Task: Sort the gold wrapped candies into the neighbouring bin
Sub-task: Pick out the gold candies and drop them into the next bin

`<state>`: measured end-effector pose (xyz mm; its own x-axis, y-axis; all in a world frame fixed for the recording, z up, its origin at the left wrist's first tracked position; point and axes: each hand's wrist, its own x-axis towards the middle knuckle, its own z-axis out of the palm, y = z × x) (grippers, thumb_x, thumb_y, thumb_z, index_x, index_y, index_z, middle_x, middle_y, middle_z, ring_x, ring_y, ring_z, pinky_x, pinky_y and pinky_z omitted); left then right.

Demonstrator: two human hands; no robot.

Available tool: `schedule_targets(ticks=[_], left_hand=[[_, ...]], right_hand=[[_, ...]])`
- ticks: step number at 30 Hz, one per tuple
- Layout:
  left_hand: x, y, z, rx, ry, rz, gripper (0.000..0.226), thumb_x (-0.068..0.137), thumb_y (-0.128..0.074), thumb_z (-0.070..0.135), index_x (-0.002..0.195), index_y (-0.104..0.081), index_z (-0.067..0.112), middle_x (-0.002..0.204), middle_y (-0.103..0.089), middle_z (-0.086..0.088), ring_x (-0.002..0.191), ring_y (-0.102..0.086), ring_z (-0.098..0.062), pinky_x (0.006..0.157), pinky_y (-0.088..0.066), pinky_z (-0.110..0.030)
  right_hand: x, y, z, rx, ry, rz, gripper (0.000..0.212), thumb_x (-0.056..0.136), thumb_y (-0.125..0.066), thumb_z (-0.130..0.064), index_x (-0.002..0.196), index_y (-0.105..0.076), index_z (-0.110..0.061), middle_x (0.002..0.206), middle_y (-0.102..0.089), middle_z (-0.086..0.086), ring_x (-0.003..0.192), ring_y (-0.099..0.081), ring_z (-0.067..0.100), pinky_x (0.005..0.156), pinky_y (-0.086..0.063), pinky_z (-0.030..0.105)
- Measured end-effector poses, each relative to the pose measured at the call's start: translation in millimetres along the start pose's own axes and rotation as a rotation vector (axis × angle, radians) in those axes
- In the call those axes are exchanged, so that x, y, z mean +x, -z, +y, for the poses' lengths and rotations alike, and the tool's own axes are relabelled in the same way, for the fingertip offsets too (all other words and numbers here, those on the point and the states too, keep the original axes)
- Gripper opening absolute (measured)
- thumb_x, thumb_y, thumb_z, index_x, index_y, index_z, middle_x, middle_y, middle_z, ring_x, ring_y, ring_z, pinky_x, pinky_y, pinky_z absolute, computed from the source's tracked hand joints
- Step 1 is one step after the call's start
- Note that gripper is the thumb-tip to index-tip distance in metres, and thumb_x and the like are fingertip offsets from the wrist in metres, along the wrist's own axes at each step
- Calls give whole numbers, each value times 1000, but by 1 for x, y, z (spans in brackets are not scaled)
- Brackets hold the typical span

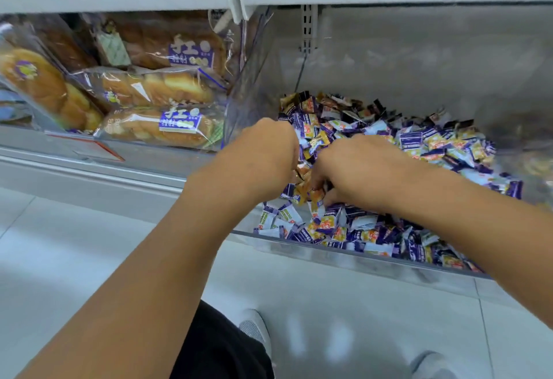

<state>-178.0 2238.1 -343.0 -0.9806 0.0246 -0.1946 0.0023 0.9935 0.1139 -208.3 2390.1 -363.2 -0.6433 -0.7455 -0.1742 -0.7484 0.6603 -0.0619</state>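
left hand (264,151): fingers curled, knuckles up | right hand (359,169): fingers curled downward

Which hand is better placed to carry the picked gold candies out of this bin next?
Left, probably. The left hand is curled with gold candies at its fingers, at the clear bin's left edge. The right hand is deeper among the purple candies, seemingly picking.

I count two hands in view: the left hand (266,151) and the right hand (356,169). I count one clear candy bin (344,254); its wrapped candies (419,145) are too numerous and overlapping to count. I count at least four bagged bread loaves (155,88) on the adjacent shelf, and two white shoes (254,328) below.
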Motion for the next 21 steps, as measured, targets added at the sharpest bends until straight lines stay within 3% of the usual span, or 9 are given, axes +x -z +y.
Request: schedule_targets(ticks=[2, 4, 6, 8, 12, 14, 16, 18, 21], left_hand=[[2, -4, 1, 34, -15, -34, 15, 85, -78, 23, 98, -74, 18, 104, -63, -8, 93, -60, -26, 76, -50, -34], [6, -10, 2, 31, -12, -71, 23, 83, -80, 26, 102, -72, 15, 101, -64, -8, 95, -60, -25, 76, -50, -33], [10, -17, 4, 14, 4, -103, 26, 82, -81, 25, 102, -71, 12, 100, -66, -9, 94, -63, -27, 79, -54, -36], [14, -24, 6, -3, 17, -124, 30, 78, -84, 28, 100, -72, 12, 101, -68, -9, 93, -64, -27, 83, -56, -39], [17, -32, 8, 11, 37, -118, 34, 71, -89, 24, 101, -73, 17, 102, -67, -8, 89, -65, -27, 79, -57, -38], [18, -36, 7, 40, 26, -95, 36, 71, -88, 16, 103, -73, 20, 101, -67, -8, 89, -65, -28, 74, -56, -36], [19, -38, 6, 28, 25, -70, 30, 74, -83, 10, 101, -73, 19, 99, -68, -8, 86, -65, -28, 70, -55, -35], [19, -36, 5, 45, 26, -35, 17, 80, -76, 7, 94, -73, 16, 92, -66, -8, 75, -60, -24, 65, -52, -34], [19, -32, 3, 59, 7, 15, 9, 85, -70, 8, 80, -67, 16, 78, -60, -5, 69, -54, -22, 61, -42, -31]], right_hand=[[-6, 2, 10, -23, -48, 39, 12, 81, -73, -27, 92, -74, -33, 85, -70, -9, 81, -65, 19, 59, -46, 27], [-12, 3, 19, -20, -80, 53, 16, 80, -66, -17, 86, -74, -30, 77, -68, -10, 73, -62, 17, 51, -38, 23], [-16, 1, 22, 1, -99, 72, 20, 82, -63, -15, 86, -74, -31, 79, -68, -12, 73, -61, 15, 51, -35, 23], [-20, -2, 24, 35, -99, 109, 22, 83, -64, -14, 87, -74, -33, 81, -68, -14, 76, -63, 15, 57, -44, 26], [-22, -3, 24, 211, -44, 189, 12, 84, -74, -28, 92, -74, -37, 80, -59, -19, 80, -58, 10, 66, -46, 30], [-19, -1, 19, 272, -12, 137, 24, 82, -77, -39, 106, -72, -41, 90, -59, -18, 85, -53, 8, 68, -43, 29], [-15, -1, 11, 194, 16, 73, 32, 83, -76, -39, 114, -69, -43, 98, -63, -15, 89, -57, 13, 67, -42, 29], [-9, -4, 3, 58, 35, 75, 27, 87, -71, -28, 112, -71, -37, 100, -68, -7, 88, -63, 20, 65, -45, 30], [-3, -7, -4, -45, 17, 98, 18, 90, -61, -20, 101, -73, -27, 84, -63, -1, 79, -61, 26, 62, -43, 30]])
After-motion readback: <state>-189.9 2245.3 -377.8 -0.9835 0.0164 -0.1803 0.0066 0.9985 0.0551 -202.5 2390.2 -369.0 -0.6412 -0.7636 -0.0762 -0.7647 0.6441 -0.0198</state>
